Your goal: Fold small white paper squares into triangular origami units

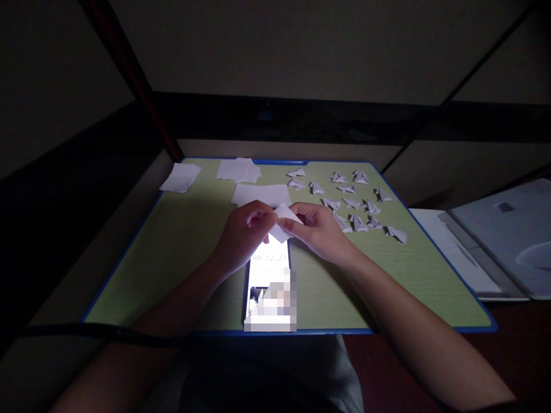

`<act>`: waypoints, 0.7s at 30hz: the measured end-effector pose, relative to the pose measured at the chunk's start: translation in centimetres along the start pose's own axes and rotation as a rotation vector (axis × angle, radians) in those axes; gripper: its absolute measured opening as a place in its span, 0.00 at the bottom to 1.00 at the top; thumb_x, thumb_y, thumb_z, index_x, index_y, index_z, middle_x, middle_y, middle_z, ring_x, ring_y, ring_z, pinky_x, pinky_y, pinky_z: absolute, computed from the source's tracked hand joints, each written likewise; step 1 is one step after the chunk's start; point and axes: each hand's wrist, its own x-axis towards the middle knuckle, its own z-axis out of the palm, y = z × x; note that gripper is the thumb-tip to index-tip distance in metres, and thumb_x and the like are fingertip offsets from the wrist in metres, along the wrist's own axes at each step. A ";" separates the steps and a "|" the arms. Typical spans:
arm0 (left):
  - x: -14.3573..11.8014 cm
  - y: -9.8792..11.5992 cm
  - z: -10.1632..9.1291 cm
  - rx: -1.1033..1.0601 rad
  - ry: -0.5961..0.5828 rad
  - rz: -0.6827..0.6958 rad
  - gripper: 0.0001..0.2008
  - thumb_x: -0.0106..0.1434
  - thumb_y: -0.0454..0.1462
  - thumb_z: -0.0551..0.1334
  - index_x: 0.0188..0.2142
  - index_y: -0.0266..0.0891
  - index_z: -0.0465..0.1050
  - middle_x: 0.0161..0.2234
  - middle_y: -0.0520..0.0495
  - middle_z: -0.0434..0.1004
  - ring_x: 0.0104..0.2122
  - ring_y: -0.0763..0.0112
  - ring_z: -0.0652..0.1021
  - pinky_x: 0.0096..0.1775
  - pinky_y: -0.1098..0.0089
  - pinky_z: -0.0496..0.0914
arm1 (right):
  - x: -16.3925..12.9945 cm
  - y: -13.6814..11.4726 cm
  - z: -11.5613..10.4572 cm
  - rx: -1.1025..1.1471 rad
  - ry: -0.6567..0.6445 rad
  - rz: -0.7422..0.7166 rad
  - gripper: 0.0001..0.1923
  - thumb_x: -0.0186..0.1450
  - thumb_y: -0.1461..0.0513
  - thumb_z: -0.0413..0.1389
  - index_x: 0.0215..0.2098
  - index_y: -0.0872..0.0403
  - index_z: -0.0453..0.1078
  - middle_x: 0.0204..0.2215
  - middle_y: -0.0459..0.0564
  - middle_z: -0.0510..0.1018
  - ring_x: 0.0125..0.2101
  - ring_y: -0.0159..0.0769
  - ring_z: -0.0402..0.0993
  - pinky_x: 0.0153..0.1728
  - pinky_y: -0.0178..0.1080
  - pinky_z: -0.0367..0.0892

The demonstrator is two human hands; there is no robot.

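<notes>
Both hands meet over the middle of a green board with a blue rim (142, 229). My left hand (243, 232) and my right hand (318, 229) pinch a small white paper piece (284, 221) between their fingertips; it is partly folded, with a corner pointing down. Just below the hands a lit phone (267, 287) lies on the board, screen up. Several folded white paper units (350, 201) lie scattered on the board to the right of my right hand.
Stacks of flat white paper slips (239, 170) lie at the far edge, one stack (181, 178) overhanging the board's left corner, another sheet (260, 194) just beyond the hands. Grey booklets (495, 246) rest off the board at right. A dark cable (107, 332) crosses the near left.
</notes>
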 end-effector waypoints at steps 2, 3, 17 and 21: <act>0.0 0.1 0.1 -0.004 0.006 0.001 0.07 0.60 0.36 0.60 0.26 0.38 0.69 0.18 0.55 0.69 0.16 0.79 0.70 0.19 0.76 0.65 | 0.0 -0.1 0.0 -0.001 -0.004 0.001 0.12 0.59 0.55 0.61 0.28 0.57 0.70 0.22 0.43 0.70 0.22 0.29 0.62 0.23 0.35 0.53; 0.1 0.1 0.1 -0.007 0.012 -0.001 0.07 0.60 0.36 0.60 0.26 0.38 0.69 0.18 0.55 0.69 0.16 0.79 0.71 0.19 0.76 0.65 | 0.0 -0.1 0.0 0.001 -0.008 0.001 0.13 0.59 0.55 0.61 0.29 0.57 0.70 0.22 0.43 0.70 0.22 0.29 0.63 0.23 0.35 0.54; -0.1 0.0 0.0 0.009 0.044 -0.055 0.07 0.59 0.36 0.60 0.26 0.37 0.71 0.19 0.54 0.70 0.16 0.78 0.71 0.18 0.77 0.64 | -0.2 0.2 0.0 -0.018 -0.050 0.023 0.12 0.61 0.55 0.58 0.30 0.57 0.70 0.25 0.45 0.71 0.24 0.30 0.65 0.25 0.36 0.58; -0.1 0.0 0.0 -0.029 0.038 -0.066 0.07 0.59 0.37 0.60 0.26 0.36 0.71 0.19 0.53 0.71 0.17 0.78 0.72 0.18 0.78 0.65 | -0.2 0.5 -0.1 0.035 -0.056 0.018 0.11 0.61 0.56 0.60 0.33 0.57 0.70 0.27 0.46 0.73 0.25 0.31 0.68 0.27 0.36 0.60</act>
